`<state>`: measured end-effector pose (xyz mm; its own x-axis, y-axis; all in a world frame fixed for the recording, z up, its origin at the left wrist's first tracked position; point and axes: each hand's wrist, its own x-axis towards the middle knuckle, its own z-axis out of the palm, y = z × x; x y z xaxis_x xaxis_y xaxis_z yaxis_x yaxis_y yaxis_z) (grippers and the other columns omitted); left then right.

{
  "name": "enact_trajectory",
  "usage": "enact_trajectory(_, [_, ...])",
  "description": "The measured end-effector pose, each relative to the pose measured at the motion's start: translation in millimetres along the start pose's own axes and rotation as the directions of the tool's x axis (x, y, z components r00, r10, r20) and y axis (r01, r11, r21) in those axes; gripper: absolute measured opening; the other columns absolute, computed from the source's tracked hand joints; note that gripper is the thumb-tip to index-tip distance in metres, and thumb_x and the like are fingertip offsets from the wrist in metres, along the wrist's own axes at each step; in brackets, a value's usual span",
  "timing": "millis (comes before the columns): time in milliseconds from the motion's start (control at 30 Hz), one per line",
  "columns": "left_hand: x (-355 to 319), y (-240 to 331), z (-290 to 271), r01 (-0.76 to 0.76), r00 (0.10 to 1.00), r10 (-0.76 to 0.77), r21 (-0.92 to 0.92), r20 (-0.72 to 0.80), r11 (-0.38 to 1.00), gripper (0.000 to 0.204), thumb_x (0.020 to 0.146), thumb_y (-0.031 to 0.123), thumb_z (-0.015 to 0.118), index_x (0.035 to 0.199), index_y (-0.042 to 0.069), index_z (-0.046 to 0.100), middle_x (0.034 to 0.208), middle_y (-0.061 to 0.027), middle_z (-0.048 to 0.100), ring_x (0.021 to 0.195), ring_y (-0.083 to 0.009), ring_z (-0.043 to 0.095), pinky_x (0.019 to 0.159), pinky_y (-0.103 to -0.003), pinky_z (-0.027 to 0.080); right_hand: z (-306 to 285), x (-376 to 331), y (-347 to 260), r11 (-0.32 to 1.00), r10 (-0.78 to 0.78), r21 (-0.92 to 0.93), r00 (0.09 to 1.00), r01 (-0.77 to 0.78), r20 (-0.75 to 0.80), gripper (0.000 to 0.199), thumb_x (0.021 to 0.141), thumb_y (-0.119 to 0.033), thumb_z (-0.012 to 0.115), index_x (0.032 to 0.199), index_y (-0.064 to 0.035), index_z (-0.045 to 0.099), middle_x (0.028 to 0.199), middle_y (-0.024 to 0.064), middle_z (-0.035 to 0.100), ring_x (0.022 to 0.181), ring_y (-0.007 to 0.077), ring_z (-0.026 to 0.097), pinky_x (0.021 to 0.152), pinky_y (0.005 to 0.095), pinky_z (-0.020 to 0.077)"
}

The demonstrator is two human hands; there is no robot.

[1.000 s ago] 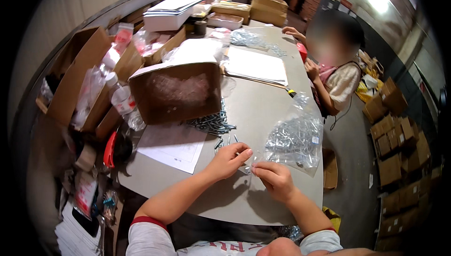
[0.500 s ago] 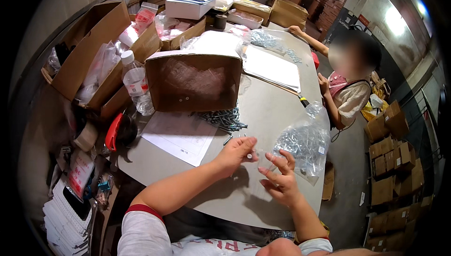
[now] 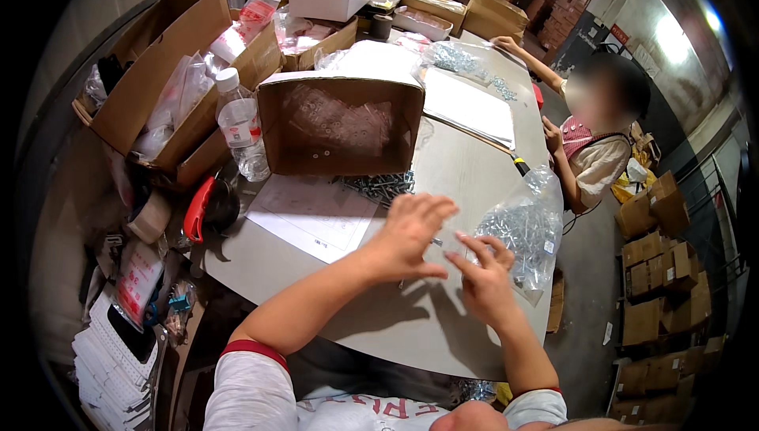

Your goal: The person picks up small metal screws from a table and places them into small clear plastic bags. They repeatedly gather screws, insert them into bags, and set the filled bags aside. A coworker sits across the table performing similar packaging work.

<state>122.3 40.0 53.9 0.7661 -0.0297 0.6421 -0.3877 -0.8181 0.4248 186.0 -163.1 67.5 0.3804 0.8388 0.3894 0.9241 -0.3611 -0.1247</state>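
My left hand (image 3: 411, 235) is raised over the front of the table with its fingers spread, holding nothing that I can see. Close to its right, my right hand (image 3: 485, 277) has fingers and thumb at a small clear plastic bag, barely visible against the table. A small metal piece (image 3: 437, 242) shows between the two hands, too small to name surely. Beyond my left hand lies a heap of screws (image 3: 381, 186), partly under the front of an open cardboard box (image 3: 340, 166). A large clear bag of screws (image 3: 522, 229) sits just past my right hand.
A printed sheet (image 3: 304, 217) lies left of the screws. A plastic bottle (image 3: 239, 126), a red-handled tape dispenser (image 3: 198, 209) and cardboard boxes (image 3: 162, 59) crowd the left. Papers (image 3: 470, 111) lie farther back. A co-worker (image 3: 593, 142) sits at the right edge.
My left hand has opened from a pinch at the small clear bag and moved slightly up, fingers now spread. My right hand has shifted a little right and up. The view has shifted slightly.
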Motion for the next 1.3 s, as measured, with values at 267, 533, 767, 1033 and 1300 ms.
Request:
enact_trajectory(267, [-1.4,-29.4,5.1,0.376,0.895,-0.416,-0.228,-0.162,0.898,0.033,0.072,0.013,0.070,0.096,0.002,0.050,0.073,-0.0113,0.059,0.072,-0.0277,0.060,0.067,-0.038,0.048,25.7,57.6,10.6,0.920,0.172,0.352,0.985,-0.170,0.026,0.020,0.080,-0.010,0.063,0.099,-0.0075,0.064,0.093,0.0134,0.066,0.084,0.0301,0.063,0.072,0.0379,0.0503])
enact_trajectory(533, [-5.1,-44.6,2.1,0.485,0.820,-0.561,-0.382,-0.114,0.787,0.049,0.070,0.010,0.072,0.107,0.002,0.041,0.082,-0.0156,0.058,0.082,-0.0349,0.061,0.073,-0.042,0.047,68.1,67.4,2.0,0.971,0.119,-0.229,0.973,-0.072,0.198,0.014,0.072,-0.008,0.063,0.082,-0.0051,0.054,0.079,0.0128,0.061,0.077,0.0313,0.063,0.066,0.0422,0.0521])
enact_trajectory(767, [-9.0,-49.9,14.2,0.432,0.888,-0.459,-0.402,0.033,0.807,0.038,0.068,0.015,0.074,0.095,-0.002,0.054,0.078,-0.0156,0.061,0.075,-0.0287,0.063,0.070,-0.035,0.050,59.7,65.0,17.1,0.980,0.188,-0.106,0.964,-0.170,0.187,0.017,0.067,-0.006,0.065,0.080,-0.0054,0.054,0.074,0.0153,0.061,0.065,0.0371,0.060,0.061,0.0431,0.0495])
enact_trajectory(1033, [-7.1,-43.0,7.7,0.467,0.884,-0.365,-0.563,0.292,0.681,0.033,0.071,0.018,0.073,0.095,0.001,0.059,0.080,-0.0074,0.063,0.074,-0.0164,0.061,0.071,-0.030,0.050,30.1,91.2,9.6,0.300,0.348,0.935,0.934,-0.191,0.079,0.023,0.079,0.003,0.067,0.073,-0.0056,0.047,0.074,0.0011,0.057,0.065,0.0063,0.052,0.058,0.0200,0.0421])
enact_trajectory(1300, [-1.1,-47.2,7.8,0.310,0.902,-0.377,-0.924,0.211,0.225,0.028,0.076,0.008,0.072,0.098,0.002,0.055,0.090,-0.0012,0.055,0.085,-0.0081,0.052,0.074,-0.023,0.045,45.0,94.1,-5.8,0.246,0.360,0.962,0.933,-0.117,0.021,0.009,0.084,-0.006,0.066,0.081,-0.0027,0.059,0.099,0.0074,0.062,0.084,0.0097,0.056,0.076,0.0236,0.0444])
